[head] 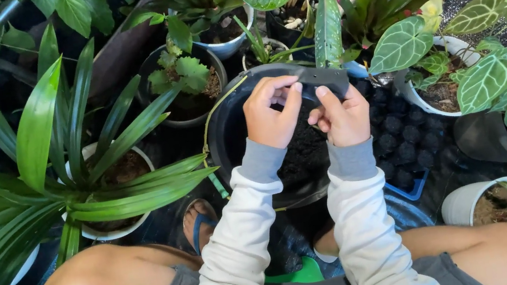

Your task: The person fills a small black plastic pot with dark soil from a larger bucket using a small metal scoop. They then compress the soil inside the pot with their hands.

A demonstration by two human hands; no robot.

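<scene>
Head view, both hands' fingers (291,92) pinching flat black plastic piece (324,76), round soil-filled tub (224,127)

Plants are crowding every side; only the black tub's mouth is staying open.

Long green leaves (72,183) are spreading across the left approach, a white-veined leaf (401,43) is hanging at the right, and small pots (185,86) are blocking the far side. The black tub (228,133) is leaving open room over its soil (299,156), with the seedling tray (400,140) sitting just beside it.

Matt black plastic strip (322,76), glossy leaves (401,43), crumbly dark soil (301,155)
</scene>
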